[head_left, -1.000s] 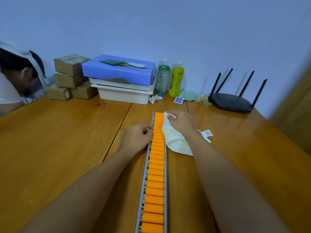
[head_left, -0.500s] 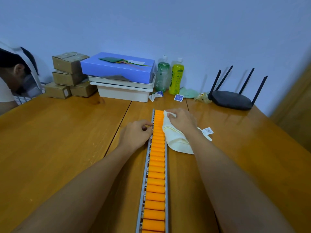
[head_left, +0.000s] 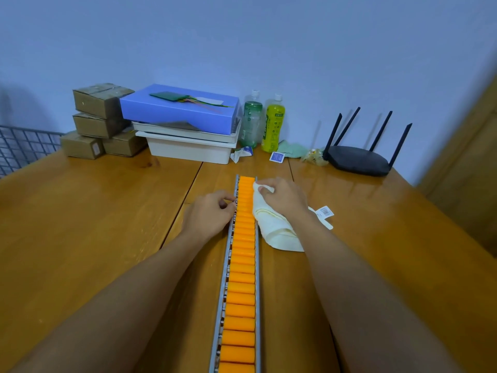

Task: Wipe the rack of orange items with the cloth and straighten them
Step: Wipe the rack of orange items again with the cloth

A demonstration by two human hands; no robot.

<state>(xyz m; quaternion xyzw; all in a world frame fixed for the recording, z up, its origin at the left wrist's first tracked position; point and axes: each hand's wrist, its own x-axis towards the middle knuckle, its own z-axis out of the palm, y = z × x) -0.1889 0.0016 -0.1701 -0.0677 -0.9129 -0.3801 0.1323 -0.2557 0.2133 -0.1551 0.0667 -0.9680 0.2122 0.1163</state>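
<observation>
Your right hand [head_left: 285, 196] holds the cloth [head_left: 277, 230] against the right side of the rack [head_left: 225, 267], near its far end. Your left hand [head_left: 209, 214] is curled up, with its fingertips touching the rack's left rail. The orange items [head_left: 242, 267] sit in one long row down the table [head_left: 80, 224]. Boxes [head_left: 102, 103], two bottles [head_left: 273, 125] and a router [head_left: 357, 160] stand by the wall [head_left: 269, 49].

My wooden bench [head_left: 107, 224] carries a long metal rack [head_left: 257, 278] of orange rollers [head_left: 242, 267], running from the near edge towards the far edge. A cream cloth [head_left: 279, 232] lies touching the rack's right rail. Along the far edge, from the left, stand cardboard boxes [head_left: 82, 146], a white bin [head_left: 188, 152], a green bottle [head_left: 251, 122] and a yellow bottle [head_left: 273, 125]. A blue packet [head_left: 277, 156] and a black router [head_left: 357, 160] lie further right.
</observation>
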